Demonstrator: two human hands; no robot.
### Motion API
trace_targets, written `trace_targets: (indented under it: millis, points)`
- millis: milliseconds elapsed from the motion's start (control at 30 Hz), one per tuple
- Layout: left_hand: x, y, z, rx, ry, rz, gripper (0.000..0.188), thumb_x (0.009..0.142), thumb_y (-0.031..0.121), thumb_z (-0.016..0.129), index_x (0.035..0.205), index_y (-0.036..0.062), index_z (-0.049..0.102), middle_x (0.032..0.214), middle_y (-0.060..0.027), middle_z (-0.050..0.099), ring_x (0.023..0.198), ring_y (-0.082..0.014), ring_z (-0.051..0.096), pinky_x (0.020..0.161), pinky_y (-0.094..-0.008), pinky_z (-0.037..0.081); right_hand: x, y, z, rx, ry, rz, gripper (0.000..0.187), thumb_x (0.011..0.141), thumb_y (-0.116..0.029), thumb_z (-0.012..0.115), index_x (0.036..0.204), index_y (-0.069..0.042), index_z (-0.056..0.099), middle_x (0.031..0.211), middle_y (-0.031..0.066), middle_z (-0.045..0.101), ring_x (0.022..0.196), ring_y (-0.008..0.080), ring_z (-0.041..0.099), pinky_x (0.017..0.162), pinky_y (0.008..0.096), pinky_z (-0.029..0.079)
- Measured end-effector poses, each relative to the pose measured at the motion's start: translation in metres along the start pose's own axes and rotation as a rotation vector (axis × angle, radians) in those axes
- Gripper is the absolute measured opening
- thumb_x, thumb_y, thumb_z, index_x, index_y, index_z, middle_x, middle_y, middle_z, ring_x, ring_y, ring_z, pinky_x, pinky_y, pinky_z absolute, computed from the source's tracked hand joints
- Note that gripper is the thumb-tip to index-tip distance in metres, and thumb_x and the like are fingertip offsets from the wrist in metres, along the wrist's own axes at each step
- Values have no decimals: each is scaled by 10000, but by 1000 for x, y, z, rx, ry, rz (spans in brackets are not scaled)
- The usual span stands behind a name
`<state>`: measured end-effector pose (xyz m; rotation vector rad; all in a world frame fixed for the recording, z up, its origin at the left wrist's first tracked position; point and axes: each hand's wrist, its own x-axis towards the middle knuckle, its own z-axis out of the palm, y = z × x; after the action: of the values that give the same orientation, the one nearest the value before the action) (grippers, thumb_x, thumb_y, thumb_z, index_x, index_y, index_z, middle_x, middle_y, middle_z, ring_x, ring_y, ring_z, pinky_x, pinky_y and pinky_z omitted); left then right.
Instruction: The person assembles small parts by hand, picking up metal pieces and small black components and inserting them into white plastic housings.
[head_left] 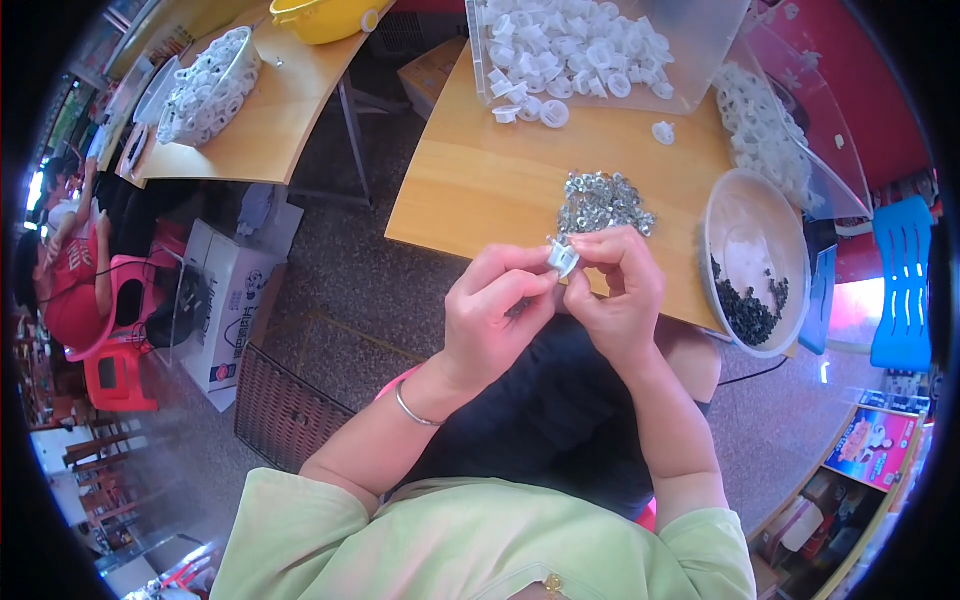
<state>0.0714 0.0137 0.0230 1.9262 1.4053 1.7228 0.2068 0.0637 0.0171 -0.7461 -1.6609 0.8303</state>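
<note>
Between my two hands, above the table's front edge, is a small white plastic fitting [563, 258]. My left hand [497, 310] pinches it from the left with thumb and forefinger. From the right, the fingertips of my right hand [618, 290] close on the same fitting; whether they also hold a small metal piece is hidden. Just beyond my fingers lies a heap of small shiny metal pieces [604, 200] on the wooden table [450, 165]. A clear plastic bin [700, 70] full of similar white fittings [570, 45] lies at the far side, some spilling out.
A round white bowl [735, 195] with small black parts [750, 315] stands at the table's right edge. Behind it, a clear container holds more white parts [765, 130]. To the left is another table [290, 90] with a filled basket [210, 90]. A blue chair [902, 285] stands right.
</note>
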Motion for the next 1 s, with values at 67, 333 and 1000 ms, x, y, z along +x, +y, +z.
trace_targets:
  millis: [67,333,1000]
  points:
    - [0,0,0,7,-2,-9,148,660,-72,703,749,-2,608,864,-111,610,733,-205,612,593,-256,505,1,1,0,-20,-8,-11,232,648,117,626,843,15,555,858,129,591,732,181,617,647,264,504]
    - [1,-1,0,19,-8,19,154,657,-78,697,753,3,608,867,-114,611,737,-214,611,590,-262,506,0,5,1,28,9,4,232,642,118,631,828,3,552,826,113,598,733,190,616,645,268,506]
    - [0,-6,-1,-95,-74,92,165,675,-100,652,794,-12,579,946,-144,626,766,-253,614,657,-289,494,5,-5,-24,-151,-107,-184,212,621,-34,777,726,-40,594,707,81,611,626,167,622,523,243,490]
